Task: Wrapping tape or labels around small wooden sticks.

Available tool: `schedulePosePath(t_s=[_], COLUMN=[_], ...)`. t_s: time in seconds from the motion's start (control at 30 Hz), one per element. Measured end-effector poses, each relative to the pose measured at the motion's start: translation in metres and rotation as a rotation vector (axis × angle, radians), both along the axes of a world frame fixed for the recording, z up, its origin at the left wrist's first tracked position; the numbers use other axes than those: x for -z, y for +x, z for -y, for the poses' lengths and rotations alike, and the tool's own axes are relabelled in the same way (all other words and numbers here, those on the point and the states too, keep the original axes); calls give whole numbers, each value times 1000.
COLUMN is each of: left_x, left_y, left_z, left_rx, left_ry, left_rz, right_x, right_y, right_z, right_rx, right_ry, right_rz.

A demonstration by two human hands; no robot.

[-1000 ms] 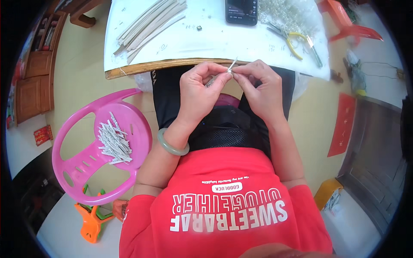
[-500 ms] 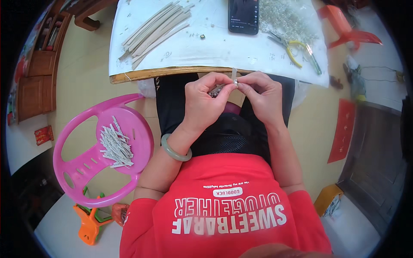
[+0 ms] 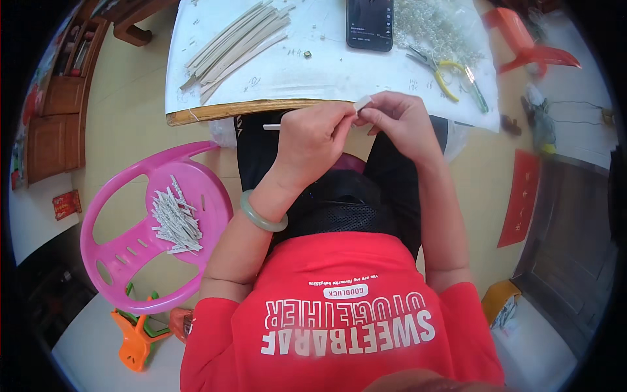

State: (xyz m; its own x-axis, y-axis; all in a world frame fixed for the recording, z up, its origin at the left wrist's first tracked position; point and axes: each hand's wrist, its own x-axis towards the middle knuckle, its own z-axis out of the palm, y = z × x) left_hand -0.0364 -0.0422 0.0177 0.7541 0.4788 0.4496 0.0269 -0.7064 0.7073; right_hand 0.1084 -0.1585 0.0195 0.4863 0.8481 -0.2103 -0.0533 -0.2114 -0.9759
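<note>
Just past the table's near edge, my two hands meet over my lap. Both my left hand [image 3: 312, 140] and my right hand [image 3: 405, 124] are closed, fingertips pinching a narrow pale strip [image 3: 362, 102] between them. One flat end of the strip stands up between the fingertips. Left of my left hand, another pale strip end [image 3: 272, 127] sticks out; whether it belongs to the same strip I cannot tell. My fingers hide most of what lies between them. A pale green bangle [image 3: 262, 212] circles my left wrist.
On the white-covered table [image 3: 313, 75] lie a bundle of beige strips [image 3: 238, 46], a phone [image 3: 369, 26], yellow-handled pliers [image 3: 439, 73] and a heap of small clear pieces [image 3: 437, 32]. To my left, a pink plastic chair [image 3: 215, 209] holds a pile of pale patterned sticks [image 3: 176, 222].
My hands have turned at the pinch, with the left knuckles now facing up. The upright strip has tilted right, and a pale end now shows left of my left hand.
</note>
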Motion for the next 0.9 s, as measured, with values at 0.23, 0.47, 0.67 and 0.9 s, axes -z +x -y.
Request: schedulePosePath(t_s=[0.23,0.47,0.67,0.9], left_x=[8,14,-5,-14], left_y=[19,33,21,2], left_z=[-8,-10,-19,-13], left_rx=[-104,-181,-177,-33], left_ry=[127,-73,-747,-1312], left_rz=[136,192,187,209], right_x=[-13,-15,5,-7], right_y=[17,12,-6,-22], right_z=[-15,-32,-38,-25], right_rx=[-76,32,88,155], right_ry=[50,104,156,173], right_rz=[-121,-66,-28,108])
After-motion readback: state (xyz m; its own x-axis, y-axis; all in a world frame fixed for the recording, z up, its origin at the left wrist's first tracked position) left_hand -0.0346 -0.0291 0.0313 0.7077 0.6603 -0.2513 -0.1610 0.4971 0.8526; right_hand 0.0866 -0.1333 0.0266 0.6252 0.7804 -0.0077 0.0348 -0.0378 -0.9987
